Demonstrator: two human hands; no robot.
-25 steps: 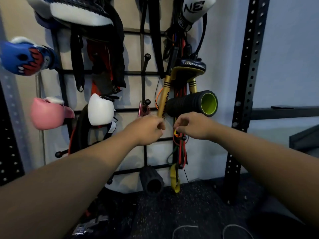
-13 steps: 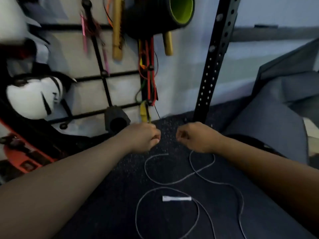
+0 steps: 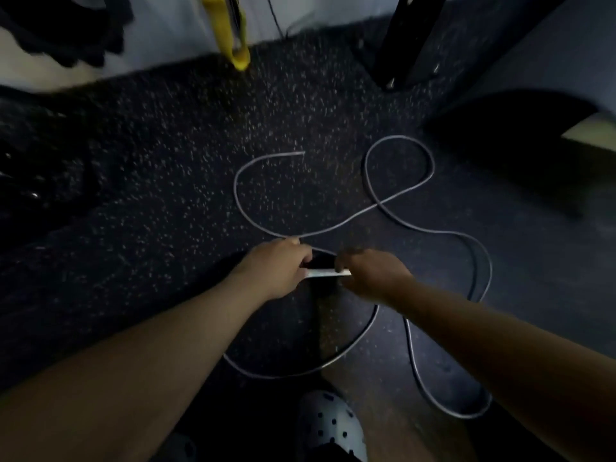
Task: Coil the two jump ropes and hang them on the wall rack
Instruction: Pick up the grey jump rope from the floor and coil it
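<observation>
Dark speckled rubber floor (image 3: 166, 181) fills most of the head view, meeting a pale wall (image 3: 160, 45) at the top edge. A black upright post (image 3: 405, 38) stands on the floor far beyond the fingers and to their right; a dark, blurred shape (image 3: 520, 141) lies further right, not identifiable. Dark gear (image 3: 63, 31) hangs at upper left, too blurred to name. A yellow band (image 3: 230, 31) hangs down the wall well beyond the fingers, its lower end just above the floor edge. No container is visible. A grey jump rope (image 3: 430, 231) lies uncoiled on the floor in loose loops: one loop beyond the fingers, crossing itself to the right of them, another curve running under both forearms and back toward the body. Both arms reach down and forward. Left hand (image 3: 278, 268) and right hand (image 3: 370, 273) sit close together over the rope, each at one end of the white handle (image 3: 325, 273), which lies level between them. Left fingers (image 3: 305, 258) are curled round the handle's left end; right fingers (image 3: 343, 261) are curled down onto its right end, seemingly pinching it. A pale perforated clog (image 3: 328, 425) shows on the floor at the bottom edge, nearer the body than the fingers.
</observation>
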